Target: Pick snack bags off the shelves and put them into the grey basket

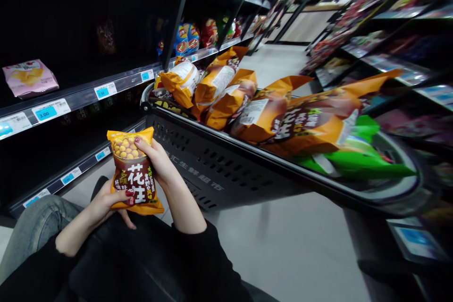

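Between my two hands is a bag of peanuts (136, 170), orange and brown with large white characters, its front turned up toward me. My left hand (106, 203) grips its lower left side, thumb across the front and fingers underneath. On the upper right edge my right hand (157, 158) is closed, its thumb pressed on the front and the other fingers out of sight behind. Right of my hands stands a dark shopping basket (187, 151), heaped with orange snack bags (269, 108) like the held one. A green bag (368, 155) lies at its far right end.
Dark shelves (123, 82) with price tags run along the left. A pink snack pack (30, 78) sits on one, and blue chip bags (187, 37) stand farther along. Another stocked shelf (396, 56), blurred, lines the right. Pale floor (283, 240) shows below the basket.
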Motion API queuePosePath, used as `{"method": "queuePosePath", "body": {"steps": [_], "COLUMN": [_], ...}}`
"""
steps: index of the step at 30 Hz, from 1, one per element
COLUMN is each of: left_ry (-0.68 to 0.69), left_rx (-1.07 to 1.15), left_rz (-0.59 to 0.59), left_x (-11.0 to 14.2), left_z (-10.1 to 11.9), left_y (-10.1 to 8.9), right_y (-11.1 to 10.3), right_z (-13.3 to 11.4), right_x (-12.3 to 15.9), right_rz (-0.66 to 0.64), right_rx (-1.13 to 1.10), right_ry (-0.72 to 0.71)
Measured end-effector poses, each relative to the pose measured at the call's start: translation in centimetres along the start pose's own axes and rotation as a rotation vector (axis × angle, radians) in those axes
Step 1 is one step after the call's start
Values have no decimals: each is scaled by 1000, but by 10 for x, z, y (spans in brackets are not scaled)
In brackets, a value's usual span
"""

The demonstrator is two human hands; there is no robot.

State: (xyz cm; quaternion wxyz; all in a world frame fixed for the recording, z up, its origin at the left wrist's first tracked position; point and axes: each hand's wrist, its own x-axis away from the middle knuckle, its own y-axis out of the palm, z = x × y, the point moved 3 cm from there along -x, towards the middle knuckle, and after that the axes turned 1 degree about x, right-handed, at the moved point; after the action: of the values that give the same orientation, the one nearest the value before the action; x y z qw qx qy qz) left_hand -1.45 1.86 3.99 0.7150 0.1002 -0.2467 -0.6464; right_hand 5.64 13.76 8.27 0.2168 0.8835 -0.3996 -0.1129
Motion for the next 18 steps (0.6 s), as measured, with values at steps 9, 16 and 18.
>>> {"method": "queuePosePath", "body": {"steps": [9, 16, 18], "left_ry": [-9, -133, -147], "left_rx": [13, 258, 180], "left_rz": [-32, -380, -339], "left_x": [0, -2, -3], "left_z": [-1, -14, -22], "left_y": [-2, -9, -11], "right_y": [0, 3, 4], "right_z": [3, 13, 17], "right_x": [0, 2, 6], "right_rz": [57, 73, -5], "right_rx": [-65, -329, -332], "right_ry": [-9, 92, 129]}}
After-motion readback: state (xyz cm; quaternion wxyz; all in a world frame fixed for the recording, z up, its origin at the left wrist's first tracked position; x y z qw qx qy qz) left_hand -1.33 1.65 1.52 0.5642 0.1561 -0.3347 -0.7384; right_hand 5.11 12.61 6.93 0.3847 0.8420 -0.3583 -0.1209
